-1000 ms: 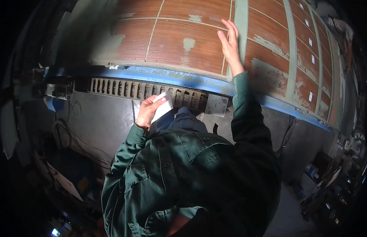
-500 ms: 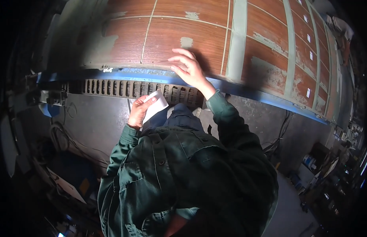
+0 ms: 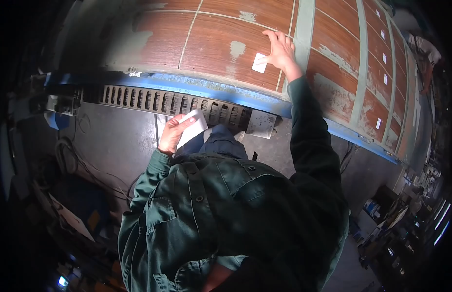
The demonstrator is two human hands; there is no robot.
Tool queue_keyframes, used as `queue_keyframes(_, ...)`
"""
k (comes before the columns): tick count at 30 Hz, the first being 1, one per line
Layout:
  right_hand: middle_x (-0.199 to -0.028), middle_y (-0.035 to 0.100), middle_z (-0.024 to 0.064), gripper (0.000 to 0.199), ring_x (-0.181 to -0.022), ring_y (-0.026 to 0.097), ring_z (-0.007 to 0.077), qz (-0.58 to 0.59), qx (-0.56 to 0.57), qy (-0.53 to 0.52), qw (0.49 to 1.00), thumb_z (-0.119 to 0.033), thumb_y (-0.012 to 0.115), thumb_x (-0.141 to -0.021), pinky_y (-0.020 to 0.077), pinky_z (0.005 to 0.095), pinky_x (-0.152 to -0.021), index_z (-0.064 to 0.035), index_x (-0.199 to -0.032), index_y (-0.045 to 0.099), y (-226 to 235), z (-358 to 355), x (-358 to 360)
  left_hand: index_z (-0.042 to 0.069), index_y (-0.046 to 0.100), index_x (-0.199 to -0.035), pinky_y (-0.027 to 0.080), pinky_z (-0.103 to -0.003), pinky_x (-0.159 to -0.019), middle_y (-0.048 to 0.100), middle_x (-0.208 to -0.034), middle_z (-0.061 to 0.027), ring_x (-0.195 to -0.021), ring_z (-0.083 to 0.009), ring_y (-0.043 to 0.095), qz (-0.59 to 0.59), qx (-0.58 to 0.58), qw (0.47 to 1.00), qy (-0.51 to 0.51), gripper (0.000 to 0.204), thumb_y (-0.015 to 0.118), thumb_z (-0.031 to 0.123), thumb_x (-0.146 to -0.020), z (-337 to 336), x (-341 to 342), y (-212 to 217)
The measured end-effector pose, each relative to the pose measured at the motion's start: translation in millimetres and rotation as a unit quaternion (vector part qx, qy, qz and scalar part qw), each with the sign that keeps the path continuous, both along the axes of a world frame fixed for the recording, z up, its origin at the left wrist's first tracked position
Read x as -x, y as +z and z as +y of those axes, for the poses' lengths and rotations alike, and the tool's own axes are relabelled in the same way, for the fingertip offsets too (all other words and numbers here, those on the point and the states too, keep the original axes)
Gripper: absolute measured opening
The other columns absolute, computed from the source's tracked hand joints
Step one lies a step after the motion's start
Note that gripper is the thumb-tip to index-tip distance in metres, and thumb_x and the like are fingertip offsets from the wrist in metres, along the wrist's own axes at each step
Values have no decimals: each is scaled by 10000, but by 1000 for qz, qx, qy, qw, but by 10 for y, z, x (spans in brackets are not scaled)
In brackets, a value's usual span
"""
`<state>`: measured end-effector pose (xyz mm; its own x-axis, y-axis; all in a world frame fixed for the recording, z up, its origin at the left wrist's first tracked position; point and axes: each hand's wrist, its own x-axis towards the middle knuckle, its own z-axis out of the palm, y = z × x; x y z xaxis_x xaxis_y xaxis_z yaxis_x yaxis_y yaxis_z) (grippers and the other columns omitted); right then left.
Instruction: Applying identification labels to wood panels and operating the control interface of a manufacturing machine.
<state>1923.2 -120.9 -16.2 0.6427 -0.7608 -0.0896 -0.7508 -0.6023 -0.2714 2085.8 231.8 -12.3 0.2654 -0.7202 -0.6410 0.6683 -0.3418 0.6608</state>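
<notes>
In my left hand (image 3: 172, 134) is a roll of white labels (image 3: 196, 125), gripped between thumb and fingers in front of my legs. My right hand (image 3: 281, 52) reaches out over a wood-grain panel (image 3: 211, 44), its fingers spread. A small white label (image 3: 259, 63) is at its thumb, seemingly flat on the panel; whether it is stuck down I cannot tell. Beside it, to the left, a greyish worn patch (image 3: 237, 48) marks the wood. Farther right, several similar white labels (image 3: 379, 123) sit on other panels, divided by pale green strips (image 3: 304, 44).
A blue edge beam (image 3: 211, 86) borders the panels on my side, with a slotted metal rail (image 3: 148, 99) below it. Cables (image 3: 80, 158) lie on the floor to my left. At the far right another person (image 3: 425, 53) stands beside the panels.
My right hand has moved right and farther out over the panel, its fingers spreading. A white label now shows at its thumb. My left hand still holds the roll.
</notes>
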Motion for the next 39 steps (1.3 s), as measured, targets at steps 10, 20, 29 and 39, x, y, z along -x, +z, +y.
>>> queue_keyframes(10,-1428,253,134,807,-1320,215,338,-57,143,-5,988,-495,691,-700,103,595,-1044,-134,-1339,355,-110,850,127,41,641,-851,471,-217,-666,649,-799,-12,-721,-68,588,-106,89,989,-49,96,700,81,-787,-139,-164,221)
queue_keyframes(20,-805,566,5,117,-824,520,93,-260,-528,217,779,-115,618,-834,394,261,-783,-12,-801,573,390,1429,-364,7,628,-888,461,-200,-670,618,-804,9,-745,-50,565,-220,99,951,-194,174,723,87,-767,-250,-270,507)
queue_keyframes(29,-789,556,-11,109,-780,498,75,-258,-477,269,796,-113,619,-834,405,233,-722,-10,-822,584,485,1417,-538,18,630,-930,434,-192,-613,626,-793,17,-716,-40,547,-219,59,953,-200,226,732,140,-770,-120,-443,489)
queue_keyframes(39,-854,585,-6,114,-810,522,79,-302,-609,218,700,-81,624,-826,419,241,-766,-20,-921,605,182,1699,-803,51,613,-873,412,-184,-597,605,-770,36,-676,-35,533,-118,111,983,-84,83,635,73,-797,-96,-412,446)
